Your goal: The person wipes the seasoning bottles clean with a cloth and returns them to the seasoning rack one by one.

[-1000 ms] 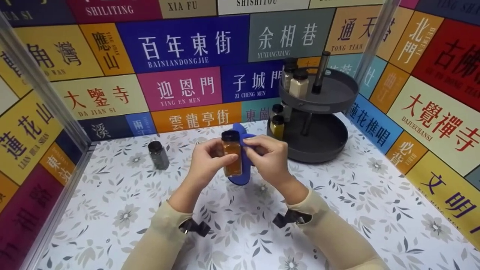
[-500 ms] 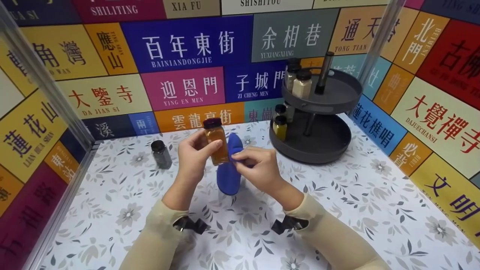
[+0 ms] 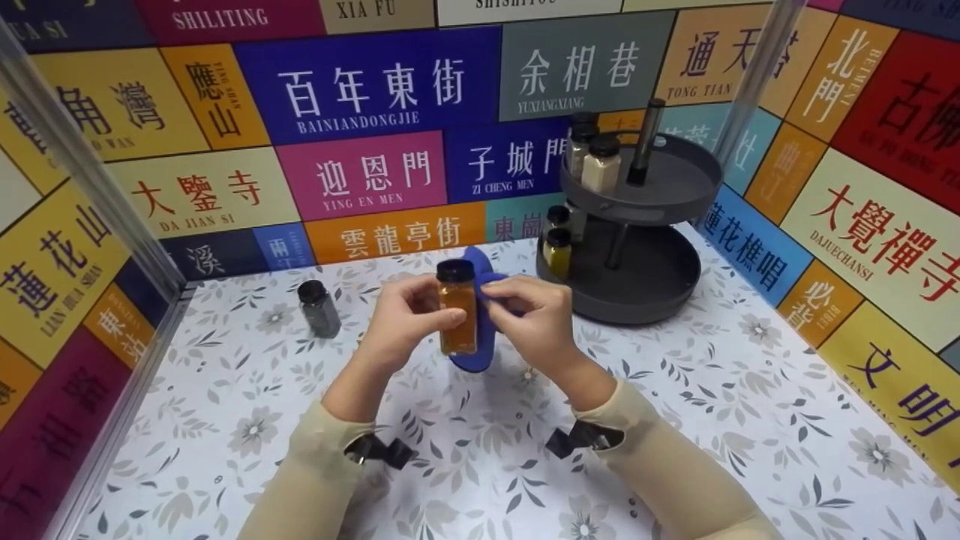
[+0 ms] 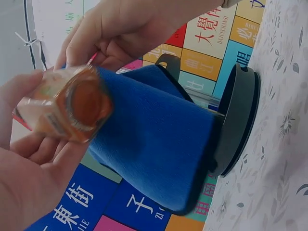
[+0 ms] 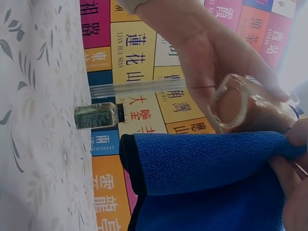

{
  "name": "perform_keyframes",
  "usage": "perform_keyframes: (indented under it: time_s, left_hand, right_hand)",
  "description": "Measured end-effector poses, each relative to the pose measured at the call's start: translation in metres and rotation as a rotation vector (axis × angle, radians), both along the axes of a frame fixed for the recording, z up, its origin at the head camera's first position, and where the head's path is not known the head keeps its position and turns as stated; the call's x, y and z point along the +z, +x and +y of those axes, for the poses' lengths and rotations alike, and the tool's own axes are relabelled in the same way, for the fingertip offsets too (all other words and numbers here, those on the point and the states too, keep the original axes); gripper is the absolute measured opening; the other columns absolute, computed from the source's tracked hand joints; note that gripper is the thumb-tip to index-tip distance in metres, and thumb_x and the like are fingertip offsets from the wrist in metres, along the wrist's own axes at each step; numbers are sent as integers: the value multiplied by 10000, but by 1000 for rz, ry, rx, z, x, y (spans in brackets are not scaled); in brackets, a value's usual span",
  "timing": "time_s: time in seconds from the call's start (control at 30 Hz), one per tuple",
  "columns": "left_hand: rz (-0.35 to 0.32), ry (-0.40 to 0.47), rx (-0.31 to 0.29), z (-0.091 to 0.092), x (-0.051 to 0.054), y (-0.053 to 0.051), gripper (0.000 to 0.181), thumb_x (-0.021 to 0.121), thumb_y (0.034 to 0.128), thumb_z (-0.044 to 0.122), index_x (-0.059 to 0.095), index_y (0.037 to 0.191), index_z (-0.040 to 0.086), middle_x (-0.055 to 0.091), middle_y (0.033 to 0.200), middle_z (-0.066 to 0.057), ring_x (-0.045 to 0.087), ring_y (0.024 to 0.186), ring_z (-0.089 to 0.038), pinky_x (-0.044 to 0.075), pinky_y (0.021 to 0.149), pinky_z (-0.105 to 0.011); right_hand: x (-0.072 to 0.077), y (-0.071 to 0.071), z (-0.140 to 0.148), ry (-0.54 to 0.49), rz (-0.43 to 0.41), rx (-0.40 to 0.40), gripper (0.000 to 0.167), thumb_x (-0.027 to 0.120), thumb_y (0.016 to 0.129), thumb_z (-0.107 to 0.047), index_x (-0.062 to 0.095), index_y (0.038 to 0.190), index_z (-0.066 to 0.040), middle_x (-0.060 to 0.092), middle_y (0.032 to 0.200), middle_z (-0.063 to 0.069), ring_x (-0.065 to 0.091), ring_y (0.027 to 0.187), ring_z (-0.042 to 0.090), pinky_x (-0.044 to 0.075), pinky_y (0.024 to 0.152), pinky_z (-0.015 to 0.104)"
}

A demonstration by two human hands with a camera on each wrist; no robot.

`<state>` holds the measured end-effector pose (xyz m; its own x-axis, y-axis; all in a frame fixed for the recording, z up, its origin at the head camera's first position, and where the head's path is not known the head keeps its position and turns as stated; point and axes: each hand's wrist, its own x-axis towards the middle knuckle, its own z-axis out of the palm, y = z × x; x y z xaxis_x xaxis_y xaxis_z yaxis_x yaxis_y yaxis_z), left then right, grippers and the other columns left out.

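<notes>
Head view: the left hand [image 3: 401, 319] grips an orange jar [image 3: 465, 334], roughly upright. The right hand [image 3: 536, 315] pinches a blue cloth [image 3: 486, 337], which hangs just beside and partly behind the orange jar; whether the two touch is hard to tell. Both are held above the tabletop [image 3: 450, 480], toward its far edge. Near the tabletop's far left corner stands a gray jar [image 3: 320, 313]. By the far right corner, a dark two-tier stand [image 3: 626, 309] bears a pale jar [image 3: 600, 172] above and a yellow jar [image 3: 557, 256] below, among others.
</notes>
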<state>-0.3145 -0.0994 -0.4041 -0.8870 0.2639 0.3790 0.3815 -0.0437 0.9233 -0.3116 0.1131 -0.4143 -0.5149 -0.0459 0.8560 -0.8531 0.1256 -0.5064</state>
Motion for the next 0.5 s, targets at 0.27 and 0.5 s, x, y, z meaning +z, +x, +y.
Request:
perform_keyframes:
  time_s: [0.27,0.5]
  left_hand:
    - [-11,27,13,5,0,4,397,858,830,98,779,1212,22,782,923,-31,699,806,-174,603,764,-289]
    - [-7,214,115,1,6,5,389,815,834,34,759,1213,-39,794,961,-48,725,836,-167,628,789,-295]
  right_hand:
    - [3,-1,1,-50,-32,47,233,745,798,218,825,938,51,787,901,226,767,829,101,634,681,232]
    - [-8,1,-7,45,-74,68,210,755,813,170,841,900,-1,801,843,161,659,623,72,531,560,170]
